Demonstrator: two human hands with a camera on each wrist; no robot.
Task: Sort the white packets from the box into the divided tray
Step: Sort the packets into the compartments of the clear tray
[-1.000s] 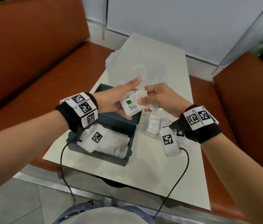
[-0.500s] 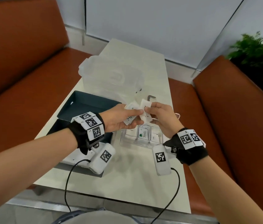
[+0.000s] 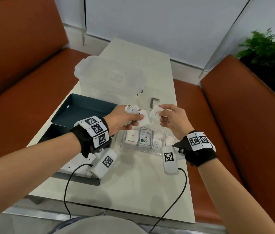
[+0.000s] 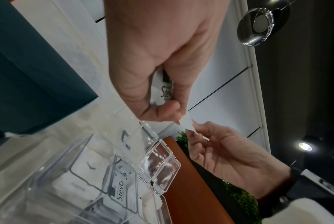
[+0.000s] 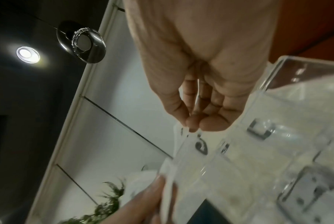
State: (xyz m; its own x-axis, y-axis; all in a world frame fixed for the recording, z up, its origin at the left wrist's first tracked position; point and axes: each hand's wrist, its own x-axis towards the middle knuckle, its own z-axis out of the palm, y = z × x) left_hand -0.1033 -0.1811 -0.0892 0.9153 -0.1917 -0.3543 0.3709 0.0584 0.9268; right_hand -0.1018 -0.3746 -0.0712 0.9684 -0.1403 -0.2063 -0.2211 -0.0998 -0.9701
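Flat, seemingly paper packets (image 3: 143, 117), pinched.

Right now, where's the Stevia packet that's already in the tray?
Head view: the Stevia packet lies in the clear divided tray, second compartment from the left, below both hands, right of a sugar packet.

Head view above; wrist views upward

One clear divided tray (image 3: 152, 150), one dark open box (image 3: 82, 108), one frosted lidded container (image 3: 109, 78) and one hex key (image 3: 154, 100) sit on the single table (image 3: 133, 191). Two hands hold packets: several in the left hand (image 3: 121, 118) (exact number hidden), one in the right hand (image 3: 173, 120).
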